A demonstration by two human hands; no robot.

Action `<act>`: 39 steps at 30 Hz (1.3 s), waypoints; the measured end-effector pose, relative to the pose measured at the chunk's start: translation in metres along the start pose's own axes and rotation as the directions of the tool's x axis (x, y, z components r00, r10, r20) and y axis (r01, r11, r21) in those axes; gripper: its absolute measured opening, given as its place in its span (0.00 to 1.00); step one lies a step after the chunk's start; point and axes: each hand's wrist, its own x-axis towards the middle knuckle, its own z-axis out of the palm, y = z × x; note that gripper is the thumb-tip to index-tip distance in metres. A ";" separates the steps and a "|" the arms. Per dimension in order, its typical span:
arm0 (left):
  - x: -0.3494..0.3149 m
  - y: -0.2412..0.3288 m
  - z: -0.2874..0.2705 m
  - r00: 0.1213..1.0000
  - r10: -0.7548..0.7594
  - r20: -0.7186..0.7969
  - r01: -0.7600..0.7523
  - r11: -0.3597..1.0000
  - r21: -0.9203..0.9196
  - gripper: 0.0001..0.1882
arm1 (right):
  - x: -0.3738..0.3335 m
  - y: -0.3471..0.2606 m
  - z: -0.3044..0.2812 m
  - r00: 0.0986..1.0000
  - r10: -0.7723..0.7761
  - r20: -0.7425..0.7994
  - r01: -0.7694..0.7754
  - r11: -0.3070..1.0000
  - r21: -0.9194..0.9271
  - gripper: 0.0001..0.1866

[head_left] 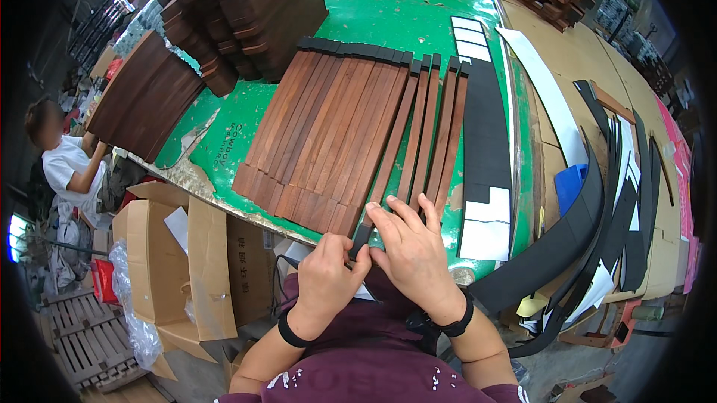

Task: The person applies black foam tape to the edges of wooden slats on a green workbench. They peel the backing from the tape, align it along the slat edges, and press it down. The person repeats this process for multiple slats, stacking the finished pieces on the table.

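Left hand [327, 277] curls in, thumb and forefinger apparently pinching the black strip [361, 238] at a slat's near end — right hand [411, 253] spreads its fingers there. Looks like strip-fitting; pressing it flush seems called for. Count: two hands, one strip worked, about five spaced slats [453, 134] on the green table [392, 11] — packed block [317, 134] too tight to tally.

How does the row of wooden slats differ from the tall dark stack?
The slats are reddish-brown; the stack is darker. The slats lie low, side by side; the stack is piled high. The slats have black far ends; the stack shows none. Both sit on the green table.
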 end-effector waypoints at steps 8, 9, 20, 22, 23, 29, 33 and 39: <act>0.000 0.001 -0.003 1.000 -0.007 0.008 0.007 1.000 -0.017 0.15 | 0.000 0.000 -0.001 1.000 -0.002 0.003 0.002 1.000 -0.011 0.40; 0.001 0.002 -0.003 1.000 -0.010 0.012 0.010 1.000 -0.018 0.14 | -0.001 0.000 0.000 1.000 -0.003 0.003 0.003 1.000 -0.012 0.40; 0.002 0.002 -0.007 0.998 -0.049 0.038 0.050 0.998 -0.037 0.14 | 0.000 0.000 -0.001 1.000 -0.004 0.007 0.004 1.000 -0.007 0.40; 0.002 0.003 -0.008 0.998 -0.049 0.044 0.050 0.998 -0.031 0.14 | 0.000 0.000 -0.001 1.000 -0.005 0.003 0.006 1.000 -0.005 0.40; 0.002 0.003 -0.008 0.998 -0.049 0.047 0.050 0.998 -0.023 0.14 | 0.000 0.000 -0.001 1.000 -0.005 0.003 0.005 1.000 -0.007 0.40; 0.003 0.003 -0.009 0.999 0.004 0.042 -0.005 1.000 0.021 0.15 | 0.000 0.000 -0.001 1.000 -0.006 0.005 0.006 1.000 -0.008 0.40; 0.003 0.004 -0.010 1.000 0.011 0.029 -0.012 1.000 0.026 0.15 | 0.000 0.000 0.000 1.000 -0.008 0.007 0.008 1.000 -0.010 0.40; 0.011 0.004 -0.023 0.998 -0.059 0.030 0.059 0.998 -0.018 0.14 | 0.000 0.000 -0.001 1.000 0.002 0.020 -0.002 1.000 0.006 0.41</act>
